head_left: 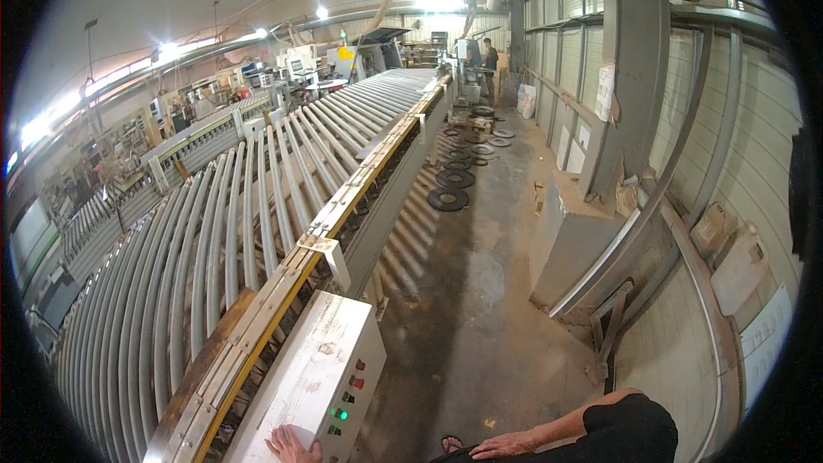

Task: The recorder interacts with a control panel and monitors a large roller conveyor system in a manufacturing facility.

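The left hand (291,444) lies flat, fingers spread, on the white control box (313,377). Right of the box, the right hand (506,444) rests loosely open, holding nothing.

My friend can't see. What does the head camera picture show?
A person's left hand rests on a white control box with small red and green buttons, beside a long roller conveyor in a workshop. Their right hand rests low by their body, above a dusty concrete floor with dark rings lying farther off.

A white control box (309,377) with red and green buttons adjoins grey rollers (214,231) and a yellow-edged rail (343,206).
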`<action>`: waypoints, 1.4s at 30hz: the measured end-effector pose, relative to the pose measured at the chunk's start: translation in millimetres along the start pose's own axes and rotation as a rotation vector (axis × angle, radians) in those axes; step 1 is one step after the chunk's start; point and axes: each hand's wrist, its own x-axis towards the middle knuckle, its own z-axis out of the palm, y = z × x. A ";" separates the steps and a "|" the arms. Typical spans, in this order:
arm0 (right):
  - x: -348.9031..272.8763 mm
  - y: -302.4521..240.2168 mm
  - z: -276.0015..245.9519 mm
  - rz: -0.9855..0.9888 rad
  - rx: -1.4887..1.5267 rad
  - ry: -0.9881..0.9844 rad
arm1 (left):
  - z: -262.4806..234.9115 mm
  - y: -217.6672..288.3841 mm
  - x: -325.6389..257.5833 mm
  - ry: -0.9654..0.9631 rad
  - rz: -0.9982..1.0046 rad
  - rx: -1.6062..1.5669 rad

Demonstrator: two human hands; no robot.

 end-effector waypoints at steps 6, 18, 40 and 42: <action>-0.3 -12.0 -4.1 0.025 -0.001 -0.017 | -3.4 1.8 2.1 -0.003 -0.002 0.016; 8.8 -12.8 -4.1 0.218 -0.095 -0.039 | -3.7 2.6 2.0 -0.021 -0.006 0.034; 4.8 40.1 11.1 -0.240 -0.199 0.089 | -7.2 4.6 1.0 -0.046 -0.024 0.002; 4.5 38.3 10.6 -0.206 -0.158 0.073 | -6.3 4.2 1.1 -0.033 -0.019 0.006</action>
